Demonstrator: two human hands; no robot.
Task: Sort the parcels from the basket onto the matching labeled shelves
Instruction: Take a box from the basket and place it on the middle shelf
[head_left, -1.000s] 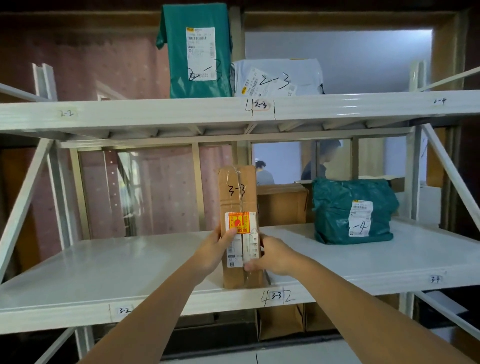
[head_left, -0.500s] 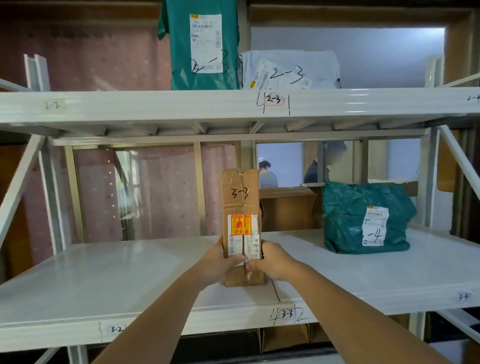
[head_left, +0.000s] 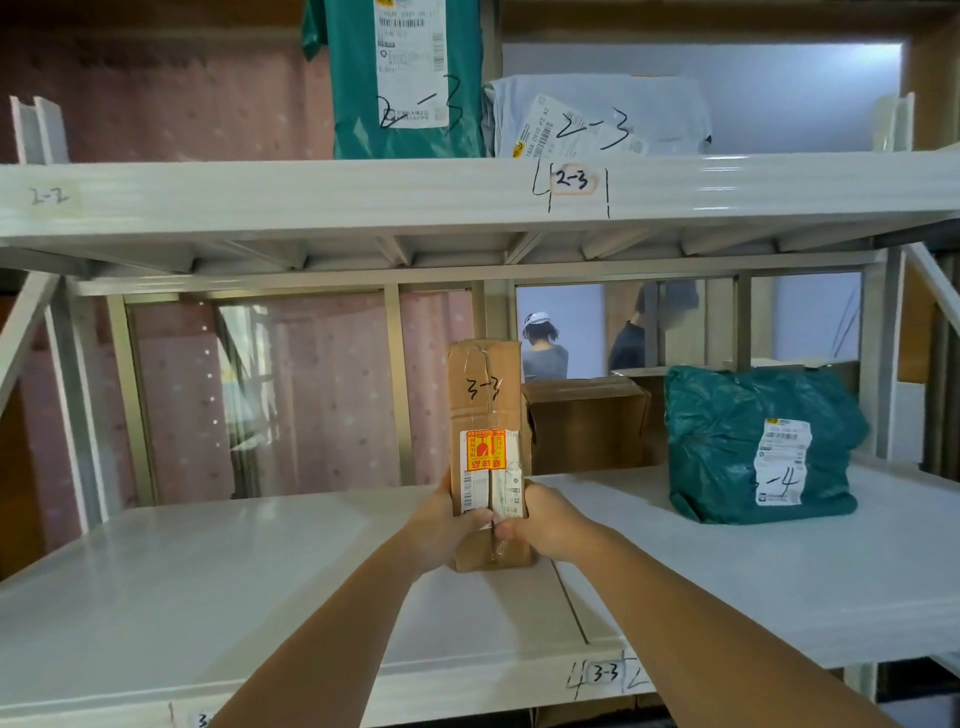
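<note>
A tall brown cardboard parcel marked 3-3 stands upright on the lower white shelf, behind the 3-3 label on the shelf's front edge. My left hand grips its lower left side and my right hand grips its lower right side, thumbs meeting on the front face. A green bag marked -4 lies on the same shelf to the right. On the upper shelf stand a green bag and a white bag, both marked 2-3.
A brown box sits behind the held parcel. Shelf uprights and diagonal braces frame both sides. Two people stand beyond the rack. The upper shelf edge carries labels 2-2 and 2-3.
The parcel has been pushed further back onto the lower shelf with both hands still on it, and my view has moved closer to the rack.
</note>
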